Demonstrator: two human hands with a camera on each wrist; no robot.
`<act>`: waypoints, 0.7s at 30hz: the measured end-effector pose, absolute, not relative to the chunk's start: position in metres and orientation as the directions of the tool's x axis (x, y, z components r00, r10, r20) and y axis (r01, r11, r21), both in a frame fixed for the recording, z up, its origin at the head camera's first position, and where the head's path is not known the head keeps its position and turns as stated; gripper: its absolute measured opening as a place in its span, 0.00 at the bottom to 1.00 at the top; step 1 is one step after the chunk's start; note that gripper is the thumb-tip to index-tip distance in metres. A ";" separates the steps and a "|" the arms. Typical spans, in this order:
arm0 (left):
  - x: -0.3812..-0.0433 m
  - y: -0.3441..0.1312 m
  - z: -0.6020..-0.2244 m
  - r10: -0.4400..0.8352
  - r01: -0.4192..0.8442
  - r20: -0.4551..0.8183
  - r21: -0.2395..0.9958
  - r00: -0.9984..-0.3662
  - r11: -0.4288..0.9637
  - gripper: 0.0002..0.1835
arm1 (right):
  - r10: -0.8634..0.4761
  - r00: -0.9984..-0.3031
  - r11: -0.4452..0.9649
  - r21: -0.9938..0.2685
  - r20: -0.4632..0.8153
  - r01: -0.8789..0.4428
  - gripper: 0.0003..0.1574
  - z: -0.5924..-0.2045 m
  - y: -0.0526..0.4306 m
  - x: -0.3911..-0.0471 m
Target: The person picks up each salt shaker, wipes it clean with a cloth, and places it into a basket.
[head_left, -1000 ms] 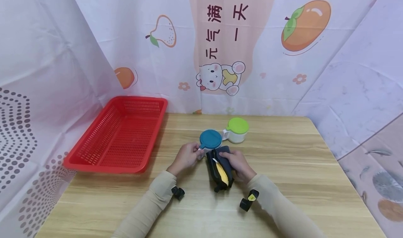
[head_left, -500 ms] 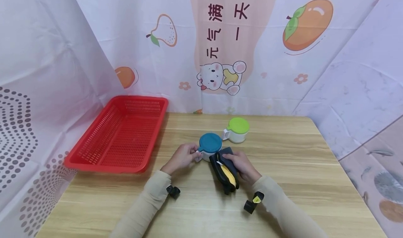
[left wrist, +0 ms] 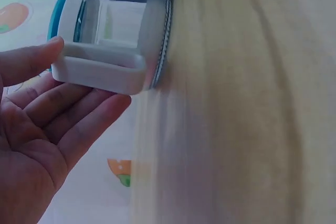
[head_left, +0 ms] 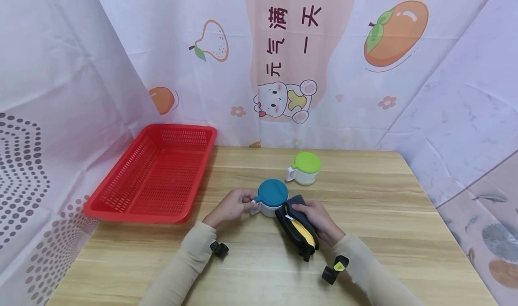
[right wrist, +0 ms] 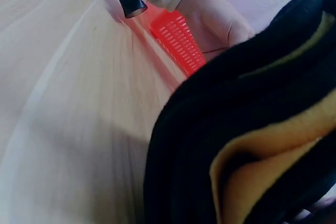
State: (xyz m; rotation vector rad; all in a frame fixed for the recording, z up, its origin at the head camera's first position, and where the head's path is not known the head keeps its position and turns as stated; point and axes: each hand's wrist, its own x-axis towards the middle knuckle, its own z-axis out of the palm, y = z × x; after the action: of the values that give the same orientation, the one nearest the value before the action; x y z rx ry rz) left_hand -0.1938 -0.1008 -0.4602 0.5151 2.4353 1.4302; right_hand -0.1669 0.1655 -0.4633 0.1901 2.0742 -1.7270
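A clear and white jar with a blue lid (head_left: pixel 273 192) stands near the middle of the wooden table. My left hand (head_left: pixel 231 204) pinches its white handle (left wrist: pixel 100 74), thumb on one side and fingers on the other, as the left wrist view shows. Just right of the jar, my right hand (head_left: pixel 319 217) grips a dark zip pouch (head_left: pixel 300 230), which is unzipped and has a yellow lining. The pouch's far end is close to or against the jar; I cannot tell which. In the right wrist view the pouch's open mouth (right wrist: pixel 268 166) fills the lower right.
Behind the blue-lidded jar is a similar jar with a green lid (head_left: pixel 306 163), its handle pointing left. A red plastic basket (head_left: pixel 204 175) sits at the table's back left. Printed cloth (head_left: pixel 226 86) hangs along the back and sides of the table.
The blue-lidded jar has come closer to me, my left hand staying on its handle. My right hand has shifted the pouch to the right and nearer. The green-lidded jar stays put.
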 end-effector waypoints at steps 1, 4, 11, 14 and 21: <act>-0.194 -0.101 -0.461 0.435 0.167 -0.050 0.879 -0.899 0.447 0.05 | -0.165 -0.899 0.220 -0.903 -0.406 0.368 0.17 -0.464 0.167 -0.166; -0.192 -0.100 -0.466 0.409 0.149 -0.053 0.882 -0.911 0.447 0.06 | -0.160 -0.906 0.215 -0.909 -0.393 0.356 0.15 -0.465 0.171 -0.164; -0.187 -0.094 -0.472 0.294 0.092 -0.056 0.881 -0.954 0.465 0.09 | -0.142 -0.907 0.169 -0.913 -0.396 0.372 0.18 -0.463 0.173 -0.163; -0.186 -0.090 -0.472 0.270 0.091 -0.046 0.876 -0.962 0.474 0.12 | -0.135 -0.905 0.141 -0.912 -0.404 0.386 0.21 -0.464 0.172 -0.163; -0.185 -0.085 -0.476 0.208 0.013 -0.083 0.906 -0.975 0.422 0.14 | -0.132 -0.902 0.082 -0.911 -0.411 0.404 0.24 -0.466 0.170 -0.161</act>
State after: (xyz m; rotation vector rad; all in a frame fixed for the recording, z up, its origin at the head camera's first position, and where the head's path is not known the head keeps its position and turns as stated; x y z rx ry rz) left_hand -0.1847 -0.0845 -0.4757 0.1958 2.4911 1.5849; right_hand -0.1610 0.1697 -0.4664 0.2677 1.9789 -1.8753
